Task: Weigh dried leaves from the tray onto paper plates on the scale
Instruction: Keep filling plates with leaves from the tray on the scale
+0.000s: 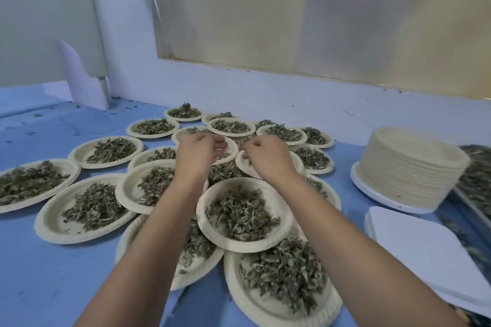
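Note:
Several paper plates heaped with dried green leaves cover the blue table; the nearest full plate (245, 214) lies between my forearms. My left hand (198, 152) reaches over a plate (231, 150) in the middle of the group, fingers curled downward; whether they hold anything is hidden. My right hand (267, 158) is beside it, its curled fingers pinching the left rim of another plate (243, 164). A tall stack of empty paper plates (409, 167) stands at the right. Part of a tray of leaves (477, 180) shows at the right edge.
A white square slab (422, 249) lies at the near right, below the stack. The stack sits on a white round base (372, 194). A folded white card (79, 79) stands in the back left corner. Leaf crumbs dot the table; a wall runs behind.

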{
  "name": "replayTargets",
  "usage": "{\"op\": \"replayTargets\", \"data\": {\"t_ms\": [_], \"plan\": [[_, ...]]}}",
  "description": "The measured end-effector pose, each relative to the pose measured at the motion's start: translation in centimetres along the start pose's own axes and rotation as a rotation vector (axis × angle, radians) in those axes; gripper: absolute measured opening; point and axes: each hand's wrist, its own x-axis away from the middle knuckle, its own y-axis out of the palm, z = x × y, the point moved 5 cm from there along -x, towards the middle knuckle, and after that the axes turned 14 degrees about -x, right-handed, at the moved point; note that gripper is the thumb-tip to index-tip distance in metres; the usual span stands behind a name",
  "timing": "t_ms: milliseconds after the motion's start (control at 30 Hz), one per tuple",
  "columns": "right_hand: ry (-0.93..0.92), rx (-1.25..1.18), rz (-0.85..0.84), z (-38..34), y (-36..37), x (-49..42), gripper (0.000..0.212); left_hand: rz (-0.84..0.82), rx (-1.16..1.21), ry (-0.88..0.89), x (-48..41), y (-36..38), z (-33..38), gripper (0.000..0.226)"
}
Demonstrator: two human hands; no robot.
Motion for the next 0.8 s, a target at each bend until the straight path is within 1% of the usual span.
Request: {"op": "replayTargets", "data": {"t_ms": [100, 200, 300, 367, 433, 500, 600, 700, 800], "plan": [[-0.064, 0.058, 0.108, 1.4, -4.4, 0.7, 0.022, -0.098, 0.02, 0.039, 2.0, 4.9, 2.0, 0.029], [-0.118, 0.152, 0.222, 3.1, -9.5, 1.3, 0.028, -0.206, 0.054, 0.061, 4.0, 10.0, 3.8, 0.028], [-0.18, 0.32, 0.311, 4.8, -15.3, 1.8, 0.03, -0.296, 0.104, 0.044, 5.8, 14.6, 5.3, 0.028], [-0.157, 0.466, 0.341, 6.2, -19.2, 2.1, 0.034, -0.353, 0.13, 0.022, 6.8, 17.3, 5.9, 0.031], [-0.079, 0.636, 0.338, 7.9, -22.7, 2.2, 0.037, -0.39, 0.129, 0.015, 7.7, 19.6, 6.3, 0.032], [0.013, 0.723, 0.288, 9.6, -25.1, 2.2, 0.037, -0.404, 0.103, 0.003, 8.4, 21.3, 6.5, 0.032], [0.058, 0.674, 0.188, 11.1, -26.4, 2.1, 0.035, -0.43, 0.123, -0.026, 9.3, 23.1, 6.7, 0.033], [0.007, 0.624, 0.142, 11.1, -26.3, 2.0, 0.033, -0.435, 0.13, -0.03, 9.9, 23.9, 6.9, 0.031], [-0.016, 0.638, 0.111, 11.1, -25.9, 2.1, 0.032, -0.438, 0.13, -0.048, 10.1, 24.5, 6.9, 0.031]]}}
